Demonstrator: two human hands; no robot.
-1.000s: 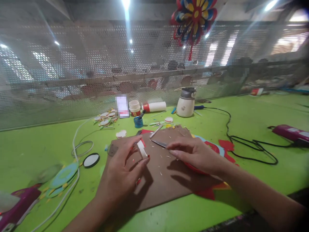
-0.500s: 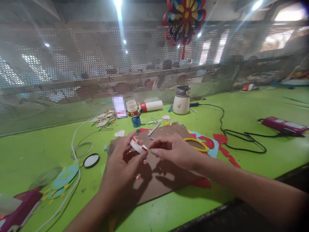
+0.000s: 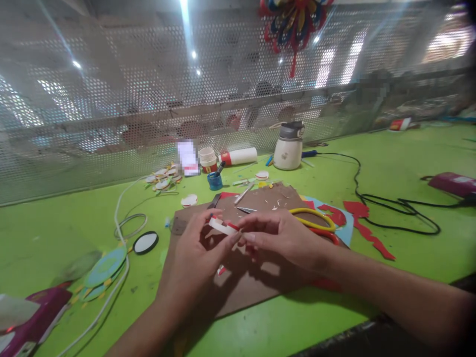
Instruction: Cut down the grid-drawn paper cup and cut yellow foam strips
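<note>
My left hand (image 3: 197, 255) and my right hand (image 3: 282, 238) meet above a brown board (image 3: 256, 282) on the green table (image 3: 55, 228). Between their fingertips they pinch a small white strip with red marks (image 3: 223, 226), the left hand at its left end, the right hand at its right end. Scissors with a yellow and a red handle (image 3: 314, 220) lie on the board just beyond my right hand, blades pointing left. Small paper scraps dot the board.
Red and blue paper cut-outs (image 3: 357, 218) lie right of the board. A black cable (image 3: 394, 203) runs to a magenta tool (image 3: 451, 184). A white jug (image 3: 289, 147), glue tube (image 3: 238, 156), blue cap (image 3: 214, 181), round discs (image 3: 145, 243), white cord (image 3: 122, 223) and another magenta tool (image 3: 29, 322) lie around. A perforated metal screen (image 3: 111, 99) backs the table.
My right hand left the scissors on the board and came to the strip; both hands now pinch it, lifted off the board. The camera shifted slightly.
</note>
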